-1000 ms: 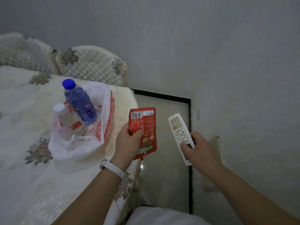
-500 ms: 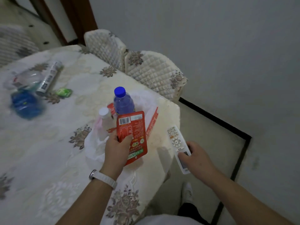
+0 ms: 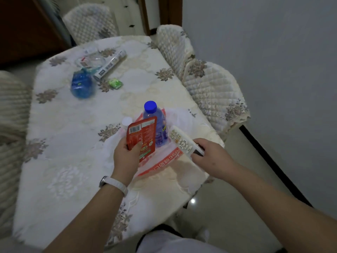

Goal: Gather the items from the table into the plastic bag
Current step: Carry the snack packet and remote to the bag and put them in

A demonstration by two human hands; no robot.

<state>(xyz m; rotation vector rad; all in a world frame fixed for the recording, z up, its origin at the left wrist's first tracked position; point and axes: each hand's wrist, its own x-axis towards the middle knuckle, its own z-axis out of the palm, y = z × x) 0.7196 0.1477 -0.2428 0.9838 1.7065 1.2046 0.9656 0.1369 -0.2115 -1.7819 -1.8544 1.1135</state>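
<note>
Left hand: fingers and thumb clamped on the lower part of a red packet, thumb across its printed face, barcode end up. A white wristband sat on that wrist. Right hand: fingers curled round the near end of a white remote, button face up, far end angled toward the bottles. Both items were held above the mouth of the plastic bag, which was white with red print and slumped open on the table near its near-right edge. In the bag stood a blue-capped bottle, upright, just behind the packet. A white-capped bottle stood close on its left, mostly hidden by the packet. Well apart, on the far side of the table: a blue container, blurred, kind unclear; a small green packet just to its right; a long silver-white tube lying on its side; and a clear glass dish beside the tube. Quilted chairs ringed the table on the right.
</note>
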